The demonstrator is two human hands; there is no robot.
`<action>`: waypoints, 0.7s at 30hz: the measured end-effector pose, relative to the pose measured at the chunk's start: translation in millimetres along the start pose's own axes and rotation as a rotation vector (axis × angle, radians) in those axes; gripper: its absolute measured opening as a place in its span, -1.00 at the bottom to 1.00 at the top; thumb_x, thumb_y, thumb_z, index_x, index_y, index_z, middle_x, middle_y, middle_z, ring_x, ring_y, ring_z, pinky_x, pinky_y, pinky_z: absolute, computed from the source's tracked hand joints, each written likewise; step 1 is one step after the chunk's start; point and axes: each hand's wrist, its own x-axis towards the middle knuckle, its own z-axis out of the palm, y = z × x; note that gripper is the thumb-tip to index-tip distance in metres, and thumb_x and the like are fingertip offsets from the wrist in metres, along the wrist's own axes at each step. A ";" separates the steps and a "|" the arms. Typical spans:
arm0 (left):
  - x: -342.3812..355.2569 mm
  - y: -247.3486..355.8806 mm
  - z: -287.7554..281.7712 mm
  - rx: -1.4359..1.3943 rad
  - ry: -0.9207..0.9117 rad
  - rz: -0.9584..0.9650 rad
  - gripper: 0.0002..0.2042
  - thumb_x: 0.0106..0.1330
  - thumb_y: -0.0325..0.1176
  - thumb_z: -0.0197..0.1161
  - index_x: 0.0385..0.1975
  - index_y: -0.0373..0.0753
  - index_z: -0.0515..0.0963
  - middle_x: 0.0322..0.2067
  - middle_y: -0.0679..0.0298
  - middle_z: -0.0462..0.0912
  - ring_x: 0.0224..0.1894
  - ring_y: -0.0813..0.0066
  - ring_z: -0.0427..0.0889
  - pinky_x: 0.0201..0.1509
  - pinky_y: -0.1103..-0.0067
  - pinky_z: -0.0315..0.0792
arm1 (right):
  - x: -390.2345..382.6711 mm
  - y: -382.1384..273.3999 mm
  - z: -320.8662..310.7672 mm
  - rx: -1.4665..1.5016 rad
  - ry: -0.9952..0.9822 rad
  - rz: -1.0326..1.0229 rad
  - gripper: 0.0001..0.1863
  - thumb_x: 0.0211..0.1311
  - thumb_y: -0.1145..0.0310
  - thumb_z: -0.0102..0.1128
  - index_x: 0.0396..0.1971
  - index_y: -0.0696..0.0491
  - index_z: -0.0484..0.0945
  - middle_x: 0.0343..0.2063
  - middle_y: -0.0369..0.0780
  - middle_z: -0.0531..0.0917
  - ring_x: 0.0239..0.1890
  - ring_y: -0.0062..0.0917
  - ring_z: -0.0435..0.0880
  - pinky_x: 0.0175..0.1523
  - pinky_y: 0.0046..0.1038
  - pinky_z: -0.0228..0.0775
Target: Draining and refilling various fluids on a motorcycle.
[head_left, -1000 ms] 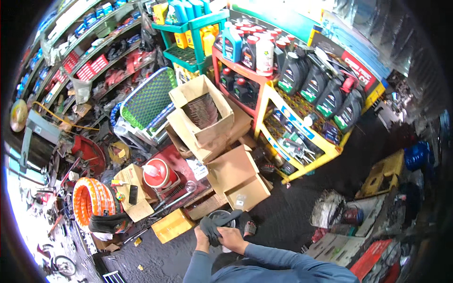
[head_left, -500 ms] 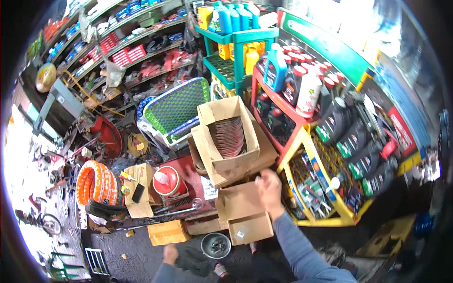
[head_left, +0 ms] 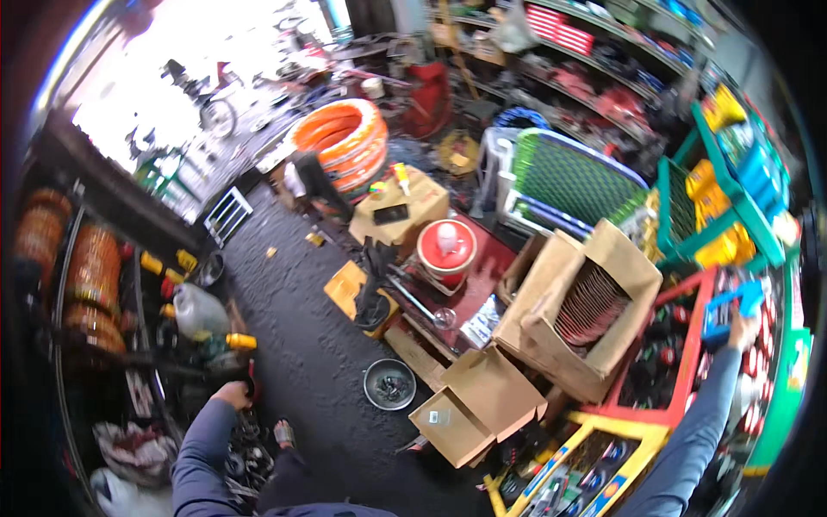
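Note:
My right hand (head_left: 743, 329), at the right, is closed on a light blue plastic jug (head_left: 724, 314) among bottles at the red shelf rack (head_left: 637, 412). My left hand (head_left: 233, 395), at the lower left, has curled fingers by dark, cluttered items; what it grips I cannot make out. Dark cloth (head_left: 372, 306) is draped on a yellow cardboard box (head_left: 340, 280). A metal bowl (head_left: 388, 384) with small dark parts sits on the floor beside an open cardboard box (head_left: 508, 396). A taller cardboard box (head_left: 543, 306) holds stacked ribbed pieces.
Racks with orange rolls and jugs (head_left: 196, 310) line the left. Orange rings (head_left: 340, 129), a red-lidded bucket (head_left: 444, 254) and a folded green seat (head_left: 573, 181) stand in the middle. A yellow rack (head_left: 637, 439) is at the lower right. Motorbikes (head_left: 215, 103) stand beyond the doorway.
My view has swung left. My hands have separated from the dark cloth, which now lies on the yellow box. My right hand has reached out to the blue jug; my left has moved leftward.

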 end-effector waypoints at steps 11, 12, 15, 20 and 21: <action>-173.0 -95.5 293.4 -0.727 -0.458 -0.350 -0.64 0.10 -0.14 0.42 -0.15 -0.17 0.71 -0.21 0.21 0.75 -0.21 0.37 0.68 -0.08 0.41 0.54 | -130.2 -44.2 -61.4 0.107 0.349 -0.459 -0.29 -0.03 0.07 0.50 0.04 0.22 0.50 -0.07 0.06 0.62 -0.02 -0.07 0.57 0.11 -0.14 0.37; -178.6 -72.1 292.2 -0.769 -0.538 -0.464 -0.64 0.12 -0.15 0.41 -0.12 -0.18 0.70 -0.23 0.25 0.75 -0.23 0.40 0.66 -0.10 0.43 0.53 | -179.8 -79.3 -85.2 0.112 0.384 -0.541 -0.30 -0.01 0.07 0.49 0.05 0.23 0.50 -0.07 0.06 0.61 0.01 -0.09 0.57 0.14 -0.17 0.36; -116.7 -86.6 309.9 -0.687 -0.453 -0.269 -0.59 0.13 -0.02 0.33 -0.15 -0.19 0.69 -0.19 0.00 0.70 -0.13 0.08 0.66 -0.03 0.33 0.52 | -288.6 -53.6 -84.0 0.379 0.325 -0.570 -0.28 -0.06 0.20 0.55 0.09 0.23 0.47 -0.03 0.01 0.59 0.08 -0.20 0.54 0.21 -0.19 0.32; -22.5 -35.6 208.6 -0.734 0.022 -0.070 -0.52 0.16 0.01 0.31 -0.15 -0.31 0.58 -0.16 -0.05 0.67 -0.04 0.00 0.63 0.02 0.27 0.51 | -558.1 -201.0 -79.8 0.666 -0.441 -0.501 -0.17 -0.15 0.44 0.56 0.21 0.19 0.34 0.13 -0.07 0.47 0.16 -0.27 0.48 0.27 -0.25 0.30; -13.4 -35.3 186.9 -0.859 0.093 -0.069 -0.52 0.17 0.01 0.32 -0.13 -0.31 0.57 -0.19 -0.02 0.68 -0.06 0.02 0.64 0.00 0.29 0.51 | -619.2 -238.5 -76.1 0.724 -0.625 -0.482 -0.13 -0.17 0.48 0.56 0.23 0.19 0.31 0.17 -0.09 0.45 0.17 -0.28 0.46 0.28 -0.26 0.30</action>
